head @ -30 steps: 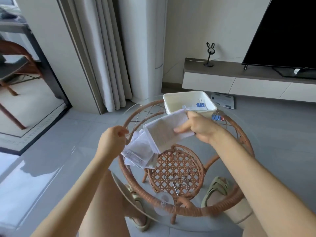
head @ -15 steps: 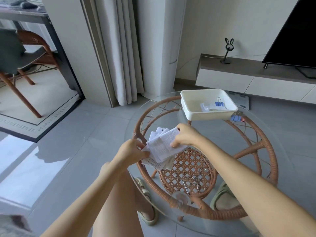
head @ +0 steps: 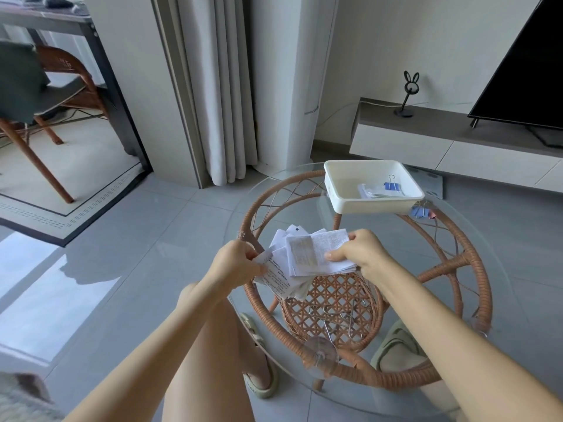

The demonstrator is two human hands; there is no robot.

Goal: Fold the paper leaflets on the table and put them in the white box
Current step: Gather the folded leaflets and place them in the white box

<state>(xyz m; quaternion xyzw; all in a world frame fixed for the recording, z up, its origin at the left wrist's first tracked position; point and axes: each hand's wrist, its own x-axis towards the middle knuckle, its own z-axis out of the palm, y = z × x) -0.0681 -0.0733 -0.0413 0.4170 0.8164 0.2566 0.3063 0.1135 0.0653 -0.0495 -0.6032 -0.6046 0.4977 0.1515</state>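
Right hand (head: 362,257) pinches the top leaflet (head: 316,251), thumb on the print and fingers curled under its right edge. It looks several layers thick.

It lies on the loose leaflets (head: 280,278), fanned near the left rim of the glass table (head: 457,269). Left hand (head: 237,263) pinches the pile's left corner.

White box (head: 374,205) sits at the far side, well apart, with 1 clipped bundle (head: 380,190) inside.

Risks we judge:
- The glass is slick, so lifting the top sheet could drag the fan off the rim.
- Uneven edges would give a crooked crease.
- A springy fold may reopen on the carry to the box.
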